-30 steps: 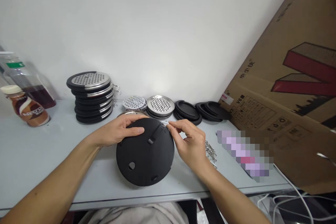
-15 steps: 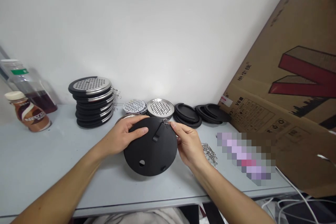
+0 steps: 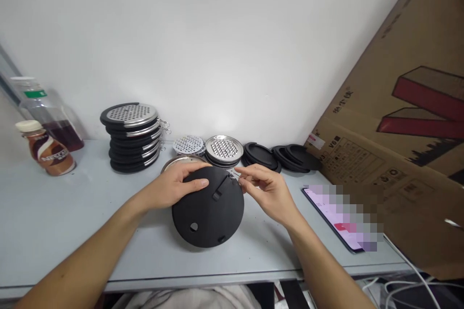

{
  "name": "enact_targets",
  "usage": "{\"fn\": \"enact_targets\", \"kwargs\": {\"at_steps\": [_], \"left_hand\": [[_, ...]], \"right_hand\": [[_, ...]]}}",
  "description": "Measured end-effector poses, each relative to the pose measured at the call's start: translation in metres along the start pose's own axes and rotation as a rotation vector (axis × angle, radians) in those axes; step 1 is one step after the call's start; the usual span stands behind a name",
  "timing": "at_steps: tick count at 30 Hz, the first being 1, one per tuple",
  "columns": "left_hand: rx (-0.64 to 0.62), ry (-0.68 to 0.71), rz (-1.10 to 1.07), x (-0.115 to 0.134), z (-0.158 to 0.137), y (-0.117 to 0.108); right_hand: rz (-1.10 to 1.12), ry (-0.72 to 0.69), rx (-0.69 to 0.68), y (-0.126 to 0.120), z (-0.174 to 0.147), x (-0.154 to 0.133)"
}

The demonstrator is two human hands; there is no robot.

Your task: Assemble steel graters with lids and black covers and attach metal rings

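My left hand [image 3: 174,186] grips a round black disc [image 3: 210,217] by its upper left edge, thumb on the near face. The disc is tilted up off the table and has a slot, a small clip and a round hole. At its upper right edge sits a small metal clip [image 3: 234,175]. My right hand [image 3: 266,188] holds this clip between thumb and fingers. Behind the disc, a round metal rim [image 3: 177,159] shows in part; the rest of it is hidden by the disc and my left hand.
A tall stack of black-rimmed round graters [image 3: 134,140] stands left. Along the wall lie perforated metal discs [image 3: 188,145], grater discs [image 3: 224,148] and black rings [image 3: 261,155]. Two bottles [image 3: 54,159] stand far left. A phone [image 3: 333,222] and a large carton [image 3: 398,154] are at the right.
The disc has dropped slightly and turned a little. My right hand has shifted slightly right, its fingers changing their hold on the clip. The view has moved a little.
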State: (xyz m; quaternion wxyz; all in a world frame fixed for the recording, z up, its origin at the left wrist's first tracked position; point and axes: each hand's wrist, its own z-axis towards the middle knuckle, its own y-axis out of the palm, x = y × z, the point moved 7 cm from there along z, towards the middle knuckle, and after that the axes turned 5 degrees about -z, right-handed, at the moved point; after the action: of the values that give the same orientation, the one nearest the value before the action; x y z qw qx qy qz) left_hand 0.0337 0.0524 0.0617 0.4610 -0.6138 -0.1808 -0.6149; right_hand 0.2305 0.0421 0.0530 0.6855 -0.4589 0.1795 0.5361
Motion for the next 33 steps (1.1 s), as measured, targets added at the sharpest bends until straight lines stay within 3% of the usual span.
{"fn": "enact_targets", "kwargs": {"at_steps": [4, 8, 14, 20, 26, 30, 33], "left_hand": [[-0.104, -0.04, -0.005, -0.005, -0.001, 0.007], [-0.106, -0.036, 0.001, -0.001, -0.002, 0.002], [-0.085, -0.04, -0.01, 0.002, -0.003, -0.004], [-0.068, -0.107, -0.114, -0.005, -0.005, -0.004], [-0.109, -0.19, -0.206, -0.009, -0.012, -0.005], [-0.073, -0.144, -0.15, -0.008, -0.008, -0.003], [-0.02, -0.084, -0.113, -0.004, -0.004, -0.001]], "right_hand": [[-0.154, -0.081, -0.044, -0.002, -0.002, -0.005], [-0.081, -0.035, -0.097, 0.003, -0.003, -0.001], [-0.132, 0.027, 0.129, 0.001, -0.006, -0.002], [-0.194, -0.064, 0.273, 0.001, -0.011, -0.018], [-0.209, -0.143, 0.298, 0.001, -0.015, -0.031], [-0.234, -0.151, 0.336, 0.0, -0.015, -0.031], [-0.163, -0.08, 0.316, -0.002, -0.01, -0.021]]}}
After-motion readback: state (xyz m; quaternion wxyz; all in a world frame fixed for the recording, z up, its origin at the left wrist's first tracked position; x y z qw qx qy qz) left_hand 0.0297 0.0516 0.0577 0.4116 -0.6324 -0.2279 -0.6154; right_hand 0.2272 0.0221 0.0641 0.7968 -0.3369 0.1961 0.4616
